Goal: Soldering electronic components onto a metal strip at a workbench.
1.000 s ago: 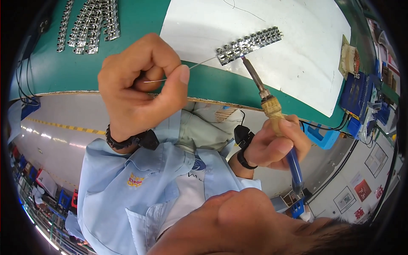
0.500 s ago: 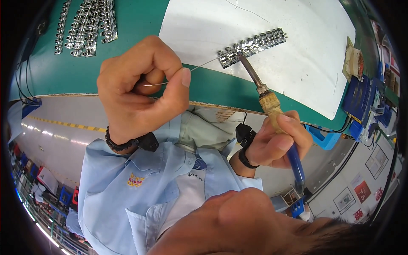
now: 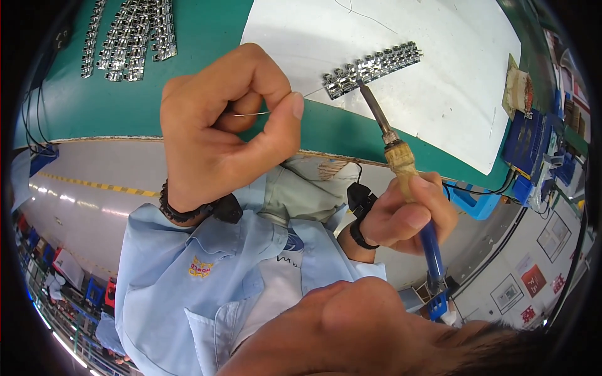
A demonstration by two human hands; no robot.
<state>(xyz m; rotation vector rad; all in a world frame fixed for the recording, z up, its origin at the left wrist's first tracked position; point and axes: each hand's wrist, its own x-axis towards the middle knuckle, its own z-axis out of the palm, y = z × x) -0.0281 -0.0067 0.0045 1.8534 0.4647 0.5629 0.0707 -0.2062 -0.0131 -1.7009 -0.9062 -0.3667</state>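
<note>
A narrow strip of small, shiny silver metal housings (image 3: 376, 66) lies on a large white flat sheet (image 3: 439, 113), which covers part of the green-topped bench (image 3: 106, 116); take this strip as the landmark. Its long axis runs aslant, one end down to the left and closer to the person, the other up to the right and farther off. The bare left hand (image 3: 219, 147) is below and left of the strip, thumb and forefinger pinched together on a thin silvery wire (image 3: 313, 92); the wire points up and right to the strip's near left end, though exactly where it stops is too fine to tell. The bare right hand (image 3: 407, 216) is below and right of the strip, its fingers clamped around a soldering iron with a blue handle, yellowish wrapped collar and dark metal shaft (image 3: 402, 161). That shaft slants up and left, crosswise to the strip, with its tip at the strip's lower edge, left of the middle; whether tip and metal touch is unclear. Of the two, the left hand is nearer the strip. Several similar silver metal strips (image 3: 135, 44) lie well apart, left of the landmark and beyond the left hand.
</note>
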